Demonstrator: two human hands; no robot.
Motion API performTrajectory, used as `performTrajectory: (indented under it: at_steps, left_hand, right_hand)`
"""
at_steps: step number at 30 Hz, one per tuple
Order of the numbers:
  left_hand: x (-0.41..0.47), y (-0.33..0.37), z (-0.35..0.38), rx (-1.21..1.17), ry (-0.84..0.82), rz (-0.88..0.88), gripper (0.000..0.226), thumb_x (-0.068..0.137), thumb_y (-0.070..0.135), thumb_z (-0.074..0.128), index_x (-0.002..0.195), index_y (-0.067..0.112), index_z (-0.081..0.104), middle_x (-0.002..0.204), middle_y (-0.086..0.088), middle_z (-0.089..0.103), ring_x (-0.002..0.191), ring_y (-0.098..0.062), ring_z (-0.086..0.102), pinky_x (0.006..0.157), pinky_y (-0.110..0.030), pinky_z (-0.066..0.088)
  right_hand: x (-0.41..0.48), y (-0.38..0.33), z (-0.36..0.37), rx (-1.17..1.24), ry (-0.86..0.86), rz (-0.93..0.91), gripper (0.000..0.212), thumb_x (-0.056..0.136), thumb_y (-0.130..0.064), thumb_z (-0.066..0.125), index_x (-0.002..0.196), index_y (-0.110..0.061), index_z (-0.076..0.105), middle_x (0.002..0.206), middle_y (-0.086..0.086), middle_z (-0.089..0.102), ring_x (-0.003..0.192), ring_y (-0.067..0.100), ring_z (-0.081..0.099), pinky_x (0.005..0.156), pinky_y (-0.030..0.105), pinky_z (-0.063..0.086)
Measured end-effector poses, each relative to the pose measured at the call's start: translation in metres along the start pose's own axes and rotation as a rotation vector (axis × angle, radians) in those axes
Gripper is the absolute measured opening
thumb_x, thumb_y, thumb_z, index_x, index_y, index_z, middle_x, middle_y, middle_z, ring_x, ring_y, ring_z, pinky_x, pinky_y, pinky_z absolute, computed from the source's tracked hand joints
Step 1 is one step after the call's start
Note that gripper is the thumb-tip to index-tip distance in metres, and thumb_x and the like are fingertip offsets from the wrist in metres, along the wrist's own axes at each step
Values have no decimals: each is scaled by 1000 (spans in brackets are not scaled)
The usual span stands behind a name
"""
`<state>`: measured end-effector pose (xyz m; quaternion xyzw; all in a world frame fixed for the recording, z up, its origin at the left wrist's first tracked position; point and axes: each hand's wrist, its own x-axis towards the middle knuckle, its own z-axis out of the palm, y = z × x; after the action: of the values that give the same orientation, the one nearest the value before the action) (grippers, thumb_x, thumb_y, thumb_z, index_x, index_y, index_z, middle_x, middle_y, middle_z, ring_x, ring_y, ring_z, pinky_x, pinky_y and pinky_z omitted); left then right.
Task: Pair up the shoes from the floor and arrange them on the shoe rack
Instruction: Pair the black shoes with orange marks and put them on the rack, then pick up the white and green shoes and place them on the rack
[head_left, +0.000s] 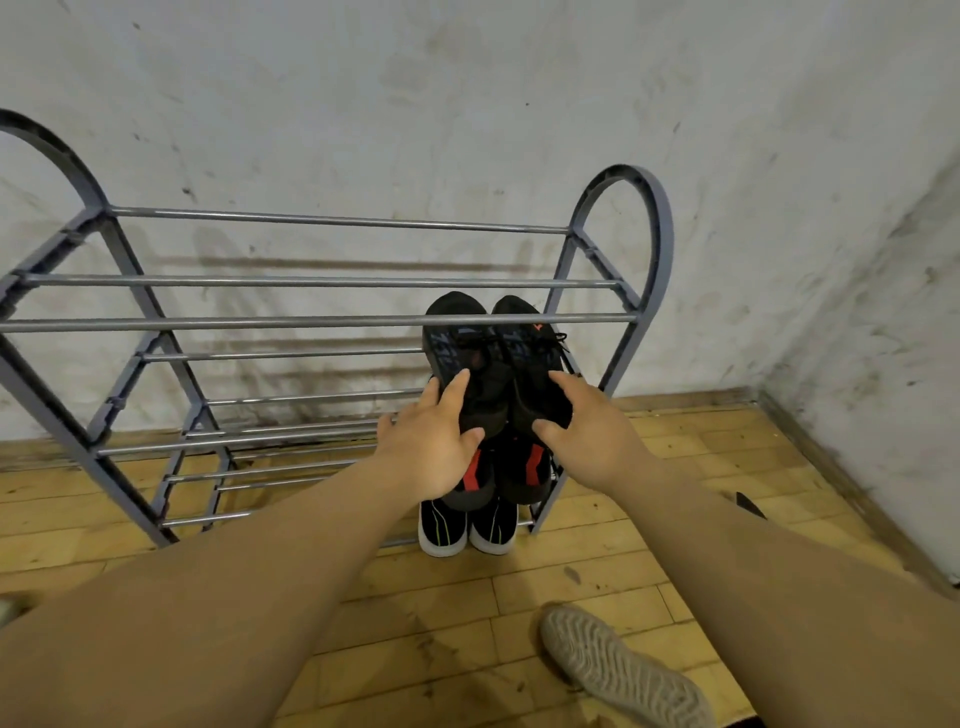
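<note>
Now the left hand and right hand each grip one of the black shoes by its heel, toes pointing straight away into the rack.

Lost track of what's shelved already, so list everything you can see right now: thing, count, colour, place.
shoe rack: one, grey, against the wall
black-and-red shoes: two, black with red heel marks, side by side under the top tier, right end
white-soled shoes: two, black with white soles, lowest tier, below the first pair
loose shoe: one, grey-beige, sole up on the floor, near right
dark object: one, black, on the floor right of the rack; too small to identify
wall: white, stained
floor: yellow-brown wood
left hand: grips the left black-and-red shoe
right hand: grips the right one
</note>
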<state>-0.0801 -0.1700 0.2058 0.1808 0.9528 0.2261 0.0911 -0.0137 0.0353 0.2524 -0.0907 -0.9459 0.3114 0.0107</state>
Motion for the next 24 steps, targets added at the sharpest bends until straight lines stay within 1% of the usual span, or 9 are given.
performTrajectory:
  at_steps: [1,3,5,8,10,13,15,20,24]
  left_hand:
    - [-3,3,0,8,26,6,78,101,57,44,160,41,-5,171,-4,18,151,-33,31,119,-61,26]
    - [-15,15,2,61,93,33,81,99,59,47,162,36,1,165,-9,26,149,-33,31,119,-56,30]
    - [-32,30,4,143,149,74,81,98,57,50,162,33,6,163,-12,25,149,-34,27,122,-53,26]
    - [-57,49,10,227,134,137,81,99,57,49,162,33,5,166,-14,15,152,-35,19,125,-52,18]
    - [-68,58,17,260,81,153,82,99,58,48,162,33,3,167,-14,11,153,-36,15,125,-53,17]
    - [-80,70,23,268,24,200,81,98,58,48,162,35,3,167,-11,11,153,-34,12,126,-52,15]
    - [-86,79,26,244,3,239,79,99,57,49,162,35,6,167,-7,16,153,-32,14,126,-50,16]
    - [-100,108,29,101,-55,315,82,97,56,55,162,36,10,160,3,29,145,-25,29,119,-43,32]
    - [-105,137,33,36,-156,386,81,97,60,55,162,38,12,160,8,27,148,-21,27,117,-40,33]
  right_hand:
    - [-5,2,-5,-16,-3,3,67,98,-33,65,158,-26,36,152,3,48,136,22,47,105,32,41]
    - [-14,7,-16,-22,1,20,62,96,-32,67,153,-26,43,146,5,55,124,22,53,95,32,44]
    - [-24,14,-27,-57,-33,48,59,96,-35,67,151,-25,47,143,5,59,116,21,58,89,30,43]
    - [-41,36,-43,-78,-185,144,68,95,-41,71,155,-24,45,152,6,51,132,25,54,91,27,39]
    - [-51,53,-54,-55,-276,254,76,92,-47,74,156,-24,43,156,9,47,133,27,53,92,30,43]
    - [-63,79,-67,-48,-312,369,82,87,-54,76,156,-25,43,159,8,44,138,29,49,98,34,43]
    - [-70,92,-81,9,-249,436,82,86,-52,78,156,-26,43,159,6,44,139,30,48,100,37,43]
    - [-75,128,-134,388,25,610,74,90,-40,79,154,-24,46,156,8,46,136,33,49,109,49,47]
    - [-97,182,-153,311,72,655,80,88,-44,79,156,-24,42,159,9,43,139,35,47,109,48,45]
